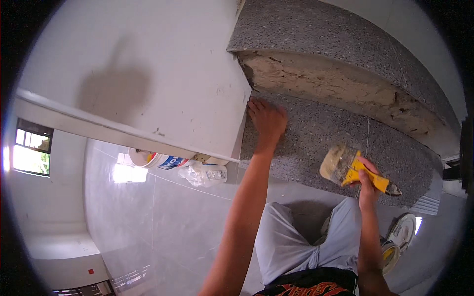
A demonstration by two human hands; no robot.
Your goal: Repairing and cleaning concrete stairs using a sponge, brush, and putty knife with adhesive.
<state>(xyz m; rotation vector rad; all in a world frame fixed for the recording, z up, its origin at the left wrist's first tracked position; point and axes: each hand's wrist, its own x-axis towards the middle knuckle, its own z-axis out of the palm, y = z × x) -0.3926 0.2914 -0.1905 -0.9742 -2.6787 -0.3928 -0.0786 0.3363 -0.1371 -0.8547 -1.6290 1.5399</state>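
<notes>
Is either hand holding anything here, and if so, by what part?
The right hand holds a brush by its yellow handle. The left hand is at the grey step beside the wall, nothing visibly held.

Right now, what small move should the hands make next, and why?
Perhaps draw the left hand back from the step near the wall: it covers part of that corner, while the right hand holds the brush pointed left, so the brush might then reach there.
</notes>
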